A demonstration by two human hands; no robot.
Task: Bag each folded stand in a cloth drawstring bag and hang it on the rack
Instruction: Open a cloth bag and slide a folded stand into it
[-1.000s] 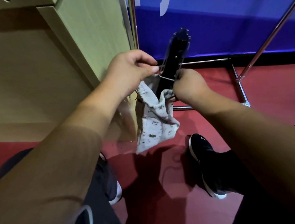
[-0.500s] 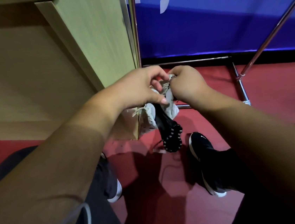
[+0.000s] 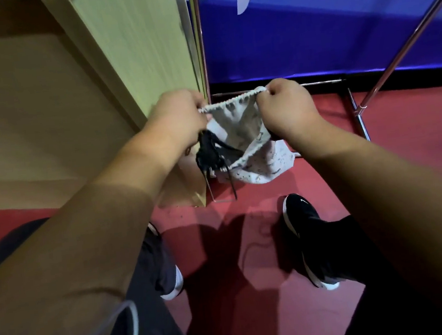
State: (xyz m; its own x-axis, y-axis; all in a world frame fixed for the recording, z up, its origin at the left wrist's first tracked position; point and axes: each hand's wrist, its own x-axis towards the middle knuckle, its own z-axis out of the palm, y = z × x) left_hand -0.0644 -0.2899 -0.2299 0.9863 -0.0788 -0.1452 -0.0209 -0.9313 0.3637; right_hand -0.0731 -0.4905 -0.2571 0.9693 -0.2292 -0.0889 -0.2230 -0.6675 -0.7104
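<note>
**Bag mouth stretched taut between both hands**

A wooden cabinet (image 3: 132, 53) stands at left. The left hand (image 3: 178, 119), fingers curled, pinches one end of the cloth bag (image 3: 258, 163) rim. Just below it, the black folded stand (image 3: 208, 152) juts from the bag's mouth, with thin wire legs dangling above the red floor (image 3: 251, 246). The right hand (image 3: 286, 110) pinches the rim's other end. Chrome bars of the rack (image 3: 406, 38) stand behind at right.

Pale bag (image 3: 258, 163) with small, perhaps grey, print; black stand (image 3: 208, 152).
</note>
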